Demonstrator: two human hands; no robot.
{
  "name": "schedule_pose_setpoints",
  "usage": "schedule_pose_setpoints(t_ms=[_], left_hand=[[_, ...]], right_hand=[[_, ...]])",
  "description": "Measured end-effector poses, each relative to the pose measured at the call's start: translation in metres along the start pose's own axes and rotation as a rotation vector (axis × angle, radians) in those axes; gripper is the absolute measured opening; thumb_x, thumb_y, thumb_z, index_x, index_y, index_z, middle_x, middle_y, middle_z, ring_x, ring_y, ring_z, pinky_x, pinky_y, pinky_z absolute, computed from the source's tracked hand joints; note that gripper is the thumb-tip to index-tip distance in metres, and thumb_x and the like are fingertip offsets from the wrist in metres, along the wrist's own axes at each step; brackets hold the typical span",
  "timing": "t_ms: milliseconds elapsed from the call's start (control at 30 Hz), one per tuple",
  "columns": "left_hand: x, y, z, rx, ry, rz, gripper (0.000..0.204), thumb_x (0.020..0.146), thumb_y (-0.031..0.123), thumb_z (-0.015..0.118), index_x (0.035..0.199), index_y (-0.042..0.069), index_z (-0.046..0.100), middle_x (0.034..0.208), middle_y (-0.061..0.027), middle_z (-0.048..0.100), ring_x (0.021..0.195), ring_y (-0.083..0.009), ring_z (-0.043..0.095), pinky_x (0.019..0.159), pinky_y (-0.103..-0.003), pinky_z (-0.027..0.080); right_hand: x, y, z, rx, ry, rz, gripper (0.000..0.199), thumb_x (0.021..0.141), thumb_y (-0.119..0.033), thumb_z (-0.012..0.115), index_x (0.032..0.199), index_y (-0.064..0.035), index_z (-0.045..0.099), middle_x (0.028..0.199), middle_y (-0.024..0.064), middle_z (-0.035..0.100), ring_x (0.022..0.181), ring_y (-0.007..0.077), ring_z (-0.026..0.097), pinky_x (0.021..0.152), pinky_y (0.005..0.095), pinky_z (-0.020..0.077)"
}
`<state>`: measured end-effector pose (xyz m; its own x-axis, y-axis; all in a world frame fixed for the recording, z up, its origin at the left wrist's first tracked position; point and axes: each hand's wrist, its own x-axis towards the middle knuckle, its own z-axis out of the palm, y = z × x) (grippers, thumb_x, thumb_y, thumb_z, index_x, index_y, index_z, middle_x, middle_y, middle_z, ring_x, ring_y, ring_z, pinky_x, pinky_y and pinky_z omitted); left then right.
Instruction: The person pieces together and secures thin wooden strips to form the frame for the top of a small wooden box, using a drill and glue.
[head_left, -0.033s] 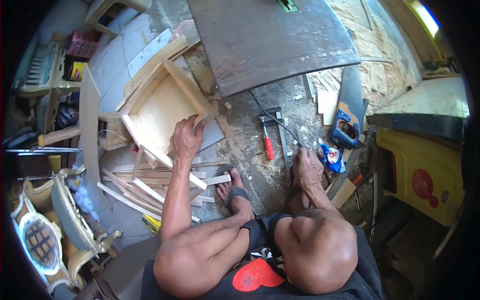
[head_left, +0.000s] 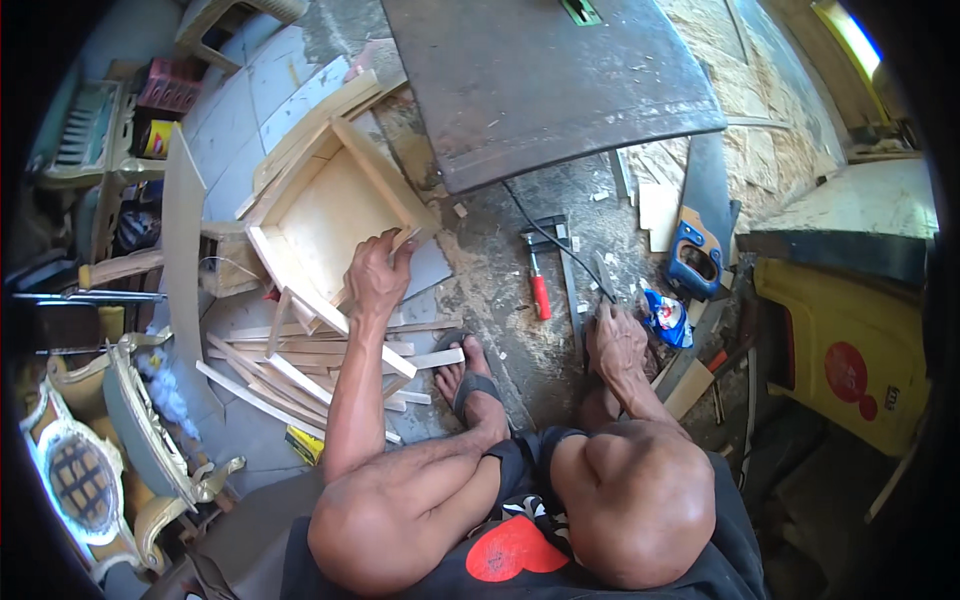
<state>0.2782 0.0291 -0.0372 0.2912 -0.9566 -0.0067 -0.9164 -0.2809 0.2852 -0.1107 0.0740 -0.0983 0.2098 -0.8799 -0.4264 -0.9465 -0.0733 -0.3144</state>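
An open wooden box [head_left: 335, 210], like a small drawer, lies tilted on the floor to my left. My left hand [head_left: 378, 275] is closed on its near right edge, fingers bent over the wood. On the right, my right hand [head_left: 617, 345] is low over the floor, its fingers curled at the near end of a pointed metal tool [head_left: 604, 272]; the tool's handle end is hidden by the fingers. Just left of this tool are a clamp with a red handle [head_left: 540, 297] and a thin metal bar [head_left: 573, 300]. A crumpled blue packet [head_left: 667, 318] lies beside my right hand.
Several loose wood strips [head_left: 290, 365] lie below the box. A handsaw [head_left: 697, 250] rests at the right, near a yellow plastic stool [head_left: 835, 350]. A dark tabletop [head_left: 560, 90] stands ahead, with sawdust beyond it. Carved furniture frames [head_left: 110, 470] stand at far left.
The whole view has shifted very slightly. My right hand has drawn back a little from the pointed tool's tip, showing more of the tool; my left hand stays at the box edge.
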Motion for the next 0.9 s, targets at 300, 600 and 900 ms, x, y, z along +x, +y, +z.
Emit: schedule_pose_setpoints(t_ms=[300,600,900], left_hand=[[-0.001,-0.001,-0.001,0.001,0.032,0.012,0.042,0.097,0.042,0.067,0.114,0.004,0.074,0.099,-0.0168,0.073,0.098,-0.0381,0.069,0.082,-0.049,0.055],[0.004,0.014,-0.006,-0.02,0.006,-0.027,0.049,0.093,0.049,0.069,0.109,0.003,0.075,0.099,-0.0171,0.073,0.097,-0.0378,0.07,0.082,-0.049,0.055],[0.007,0.011,0.001,0.018,0.102,-0.051,0.043,0.092,0.047,0.069,0.093,0.004,0.073,0.089,-0.017,0.072,0.087,-0.0382,0.07,0.074,-0.052,0.055]], right_hand=[[0.015,-0.001,0.0,-0.014,0.304,0.075,0.048,0.085,-0.02,0.073,0.122,0.0048,0.055,0.113,0.0278,0.062,0.106,0.0448,0.062,0.091,0.0508,0.0528],[0.039,0.003,-0.004,0.276,0.044,-0.138,0.034,0.083,-0.017,0.074,0.106,-0.0013,0.054,0.099,0.027,0.065,0.099,0.0463,0.064,0.083,0.0549,0.0512],[0.053,-0.105,-0.068,0.336,0.022,-0.418,0.015,0.103,-0.017,0.051,0.11,-0.0039,0.047,0.091,0.0232,0.066,0.076,0.0441,0.066,0.065,0.0531,0.0529]])
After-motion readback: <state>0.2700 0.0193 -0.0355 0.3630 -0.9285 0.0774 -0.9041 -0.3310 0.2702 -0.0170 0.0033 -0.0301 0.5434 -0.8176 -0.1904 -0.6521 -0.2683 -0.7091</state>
